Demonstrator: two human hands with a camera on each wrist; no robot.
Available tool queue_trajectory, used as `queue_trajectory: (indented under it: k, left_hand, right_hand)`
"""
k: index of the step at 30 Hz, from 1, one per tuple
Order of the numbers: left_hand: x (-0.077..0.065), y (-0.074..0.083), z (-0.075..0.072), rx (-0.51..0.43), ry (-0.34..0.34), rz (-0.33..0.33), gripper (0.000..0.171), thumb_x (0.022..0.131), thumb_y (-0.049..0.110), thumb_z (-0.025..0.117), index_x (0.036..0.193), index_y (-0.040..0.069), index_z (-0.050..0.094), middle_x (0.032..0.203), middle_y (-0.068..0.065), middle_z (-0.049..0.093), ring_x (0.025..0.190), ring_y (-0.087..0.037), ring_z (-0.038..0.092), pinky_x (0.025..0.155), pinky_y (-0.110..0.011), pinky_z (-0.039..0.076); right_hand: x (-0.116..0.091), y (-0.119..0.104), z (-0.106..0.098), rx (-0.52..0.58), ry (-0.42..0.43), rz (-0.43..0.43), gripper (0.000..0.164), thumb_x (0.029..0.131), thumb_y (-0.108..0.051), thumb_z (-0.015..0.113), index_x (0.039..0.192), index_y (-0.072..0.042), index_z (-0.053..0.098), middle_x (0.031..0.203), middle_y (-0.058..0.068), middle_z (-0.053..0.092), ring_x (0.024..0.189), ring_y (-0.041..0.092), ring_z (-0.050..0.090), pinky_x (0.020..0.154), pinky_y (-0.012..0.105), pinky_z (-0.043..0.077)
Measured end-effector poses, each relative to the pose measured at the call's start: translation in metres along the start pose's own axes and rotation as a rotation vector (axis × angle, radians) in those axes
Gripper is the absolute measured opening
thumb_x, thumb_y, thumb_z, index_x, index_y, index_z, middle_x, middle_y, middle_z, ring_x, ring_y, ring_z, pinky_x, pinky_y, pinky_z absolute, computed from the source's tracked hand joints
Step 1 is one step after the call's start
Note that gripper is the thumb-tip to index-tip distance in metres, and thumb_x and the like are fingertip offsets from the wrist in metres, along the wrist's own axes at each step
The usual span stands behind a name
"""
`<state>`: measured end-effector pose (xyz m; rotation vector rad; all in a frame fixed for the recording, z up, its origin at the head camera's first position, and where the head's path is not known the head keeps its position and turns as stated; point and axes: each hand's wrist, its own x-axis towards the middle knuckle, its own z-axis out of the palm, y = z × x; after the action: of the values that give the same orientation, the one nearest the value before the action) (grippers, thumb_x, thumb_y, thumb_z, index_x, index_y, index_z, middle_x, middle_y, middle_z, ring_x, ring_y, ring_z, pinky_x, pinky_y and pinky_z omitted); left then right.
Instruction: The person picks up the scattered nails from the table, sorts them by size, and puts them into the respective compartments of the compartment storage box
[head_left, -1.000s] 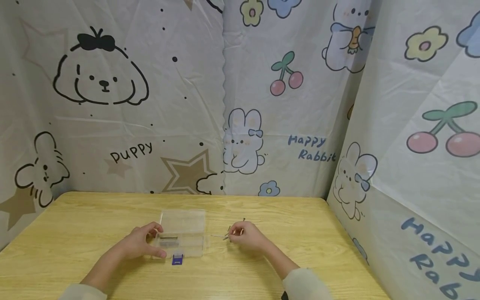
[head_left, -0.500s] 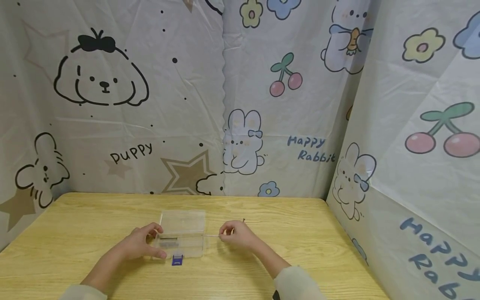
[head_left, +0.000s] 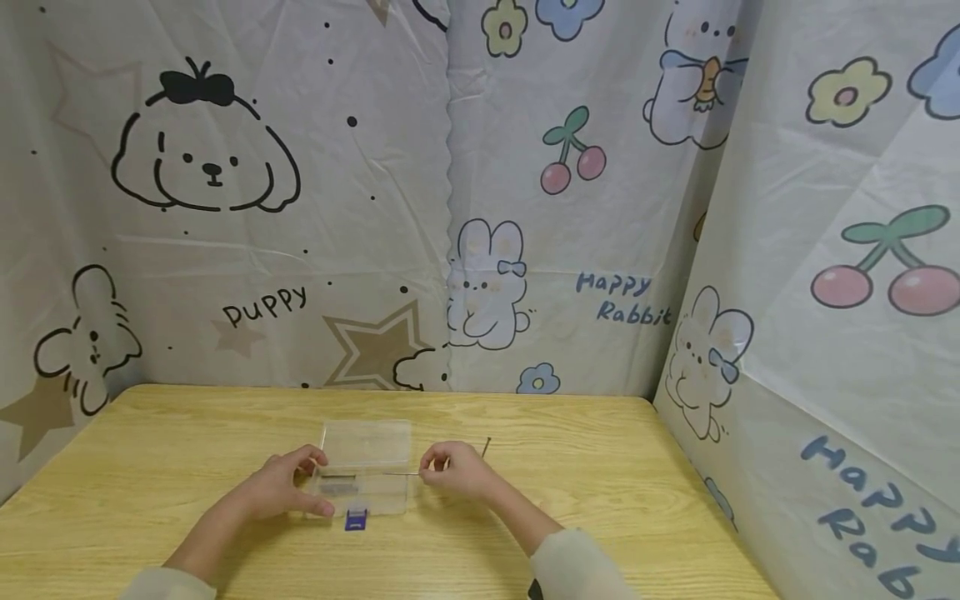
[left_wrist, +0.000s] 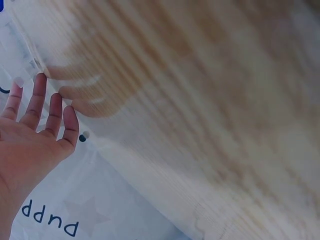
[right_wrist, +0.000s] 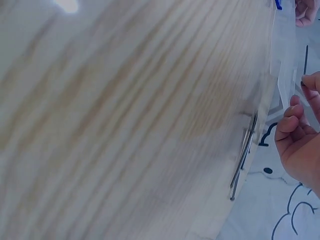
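Observation:
A clear plastic box [head_left: 382,496] lies on the table with its lid [head_left: 367,442] raised back and a blue latch [head_left: 356,521] at its front. My left hand [head_left: 281,485] holds the box's left end, thumb at the front and fingertips at the back corner. Some thin grey nails [head_left: 337,478] show inside the left part. Between thumb and fingertips, my right hand [head_left: 457,468] pinches a long thin nail [right_wrist: 306,60]. Its free end reaches over the right part of the box.
Several loose nails [right_wrist: 245,155] lie on the wooden table [head_left: 600,492] beside my right hand; in the head view one nail [head_left: 487,447] shows behind that hand. A printed cloth [head_left: 375,192] hangs along the table's back and right sides.
My right hand has moved left from the loose nails to the box, carrying one nail whose tip now overlaps the box's right part. The left hand and box have stayed put.

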<state>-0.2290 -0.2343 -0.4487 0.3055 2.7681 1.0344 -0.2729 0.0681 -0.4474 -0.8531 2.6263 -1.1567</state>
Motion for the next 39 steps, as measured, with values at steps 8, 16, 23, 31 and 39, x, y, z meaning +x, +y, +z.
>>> queue_trajectory:
  k: [8,16,23,31,39]
  left_hand:
    - [0.002,-0.002,0.001,-0.013,-0.005,0.011,0.067,0.065,0.041,0.083,0.115,0.012,0.050,0.114,-0.013,0.053,0.108,-0.033,0.043,0.086,-0.054,0.039]
    - [0.002,-0.002,0.001,-0.009,-0.001,0.009,0.067,0.064,0.041,0.083,0.115,0.012,0.050,0.113,-0.013,0.053,0.107,-0.033,0.044,0.086,-0.053,0.039]
    - [0.002,-0.002,0.002,-0.001,0.010,-0.005,0.068,0.062,0.042,0.084,0.114,0.012,0.051,0.113,-0.013,0.054,0.106,-0.033,0.045,0.088,-0.054,0.039]
    - [0.003,-0.003,0.002,0.006,0.011,-0.002,0.068,0.063,0.042,0.084,0.114,0.012,0.051,0.113,-0.013,0.054,0.105,-0.032,0.045,0.086,-0.053,0.040]
    - [0.003,-0.005,0.003,0.009,0.016,-0.002,0.067,0.062,0.042,0.084,0.113,0.012,0.051,0.112,-0.013,0.054,0.105,-0.032,0.045,0.086,-0.053,0.040]
  right_hand:
    - [0.006,-0.008,0.011,0.013,-0.012,0.013,0.005,0.088,-0.016,0.063,0.085,-0.015,0.067,0.075,-0.006,0.053,0.067,0.004,0.044,0.055,0.017,0.036]
    - [0.012,-0.006,0.019,0.029,0.007,0.041,0.006,0.088,-0.018,0.062,0.088,-0.014,0.067,0.075,-0.006,0.052,0.063,0.004,0.042,0.053,0.018,0.035]
    - [0.017,-0.006,0.026,0.025,0.007,0.061,0.007,0.088,-0.019,0.063,0.087,-0.014,0.068,0.073,-0.007,0.051,0.060,0.003,0.041,0.052,0.018,0.034]
    - [0.018,-0.008,0.027,0.005,0.006,0.079,0.008,0.089,-0.021,0.062,0.088,-0.016,0.067,0.073,-0.007,0.050,0.059,0.004,0.039,0.051,0.019,0.034]
    - [0.018,-0.010,0.027,0.004,0.007,0.095,0.008,0.088,-0.021,0.062,0.086,-0.015,0.067,0.071,-0.008,0.048,0.060,0.004,0.039,0.052,0.019,0.033]
